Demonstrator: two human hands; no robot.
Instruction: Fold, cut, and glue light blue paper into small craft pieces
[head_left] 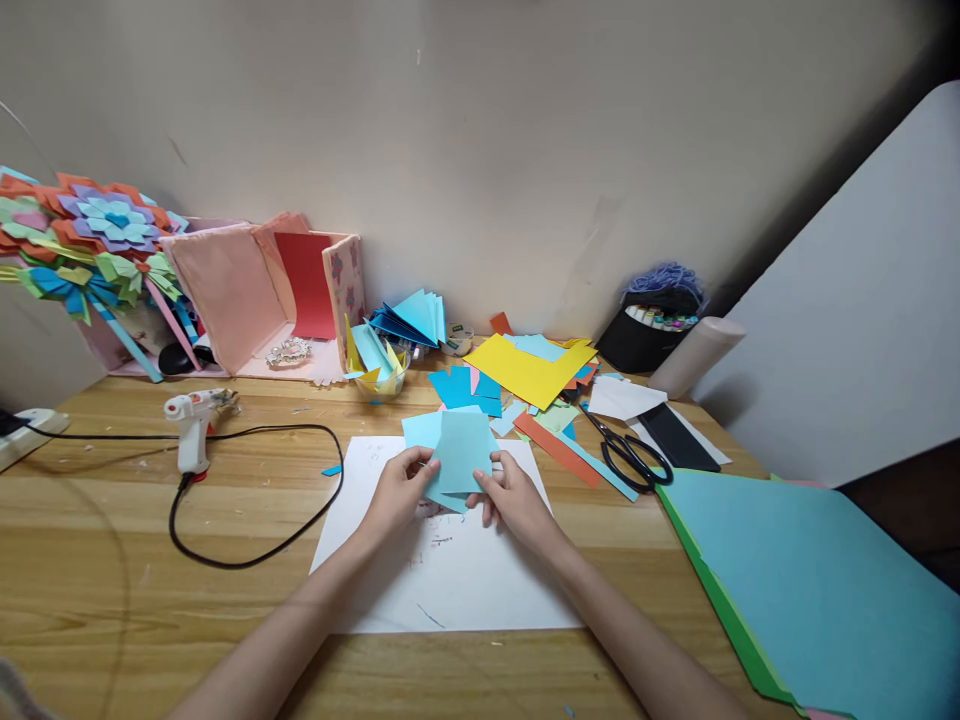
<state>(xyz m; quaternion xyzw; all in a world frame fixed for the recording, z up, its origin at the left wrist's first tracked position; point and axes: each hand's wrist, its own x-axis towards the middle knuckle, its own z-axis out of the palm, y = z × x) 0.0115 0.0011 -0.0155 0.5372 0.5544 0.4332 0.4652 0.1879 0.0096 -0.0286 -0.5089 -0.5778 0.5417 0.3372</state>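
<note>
Between my two hands is a light blue paper square (464, 450), raised above a white sheet on the table. My left hand (403, 482) pinches its left edge between thumb and fingers. At the lower right corner, my right hand (513, 494) grips the same paper, with the thumb on top and fingers beneath. More light blue paper (420, 430) shows behind and under the square; whether it is also held I cannot tell. Beneath lies the white sheet (450, 590), marked with small coloured strokes.
A glue gun (193, 430) with a looped black cable stands left. Black scissors (630, 455), orange strips and yellow paper (529, 370) lie beyond my right hand. Large blue sheets (817, 570) cover the right side. A pink box (225, 290) and paper flowers (116, 220) stand at the back left.
</note>
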